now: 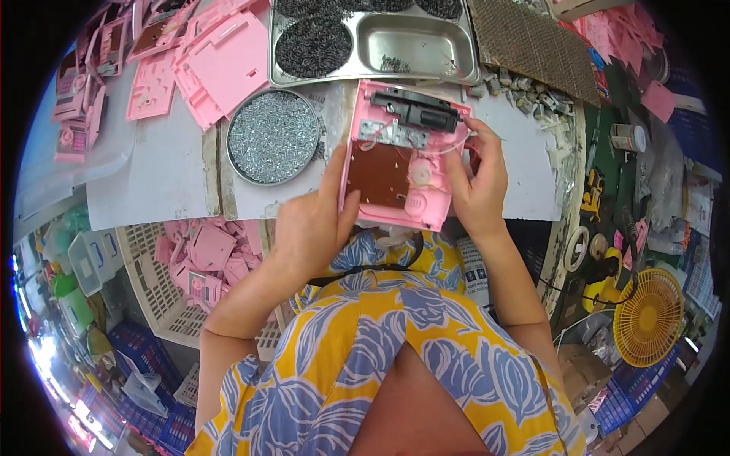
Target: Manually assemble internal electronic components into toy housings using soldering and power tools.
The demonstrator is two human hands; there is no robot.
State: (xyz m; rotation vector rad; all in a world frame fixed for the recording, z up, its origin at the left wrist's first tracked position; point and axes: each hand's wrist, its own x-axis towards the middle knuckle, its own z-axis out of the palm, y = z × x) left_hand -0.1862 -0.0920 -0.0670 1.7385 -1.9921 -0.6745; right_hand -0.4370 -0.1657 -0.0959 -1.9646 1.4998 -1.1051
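One pink casing (435,178) is held at twelve o'clock, above my lap. My left hand (308,228) pinches its edge at eight o'clock; my right hand (480,182) pinches the edge at three. Measured from the casing, a round dish (262,182) of metal pieces (272,137) stands at nine; white printed matter (474,266) shows at five, lettering too small to read.

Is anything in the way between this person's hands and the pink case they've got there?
Nothing visible blocks the left hand: it grips the left edge of the pink case directly. The right hand is at the right side, where a thin white wire runs by its fingers; whether it is pinched there is unclear.
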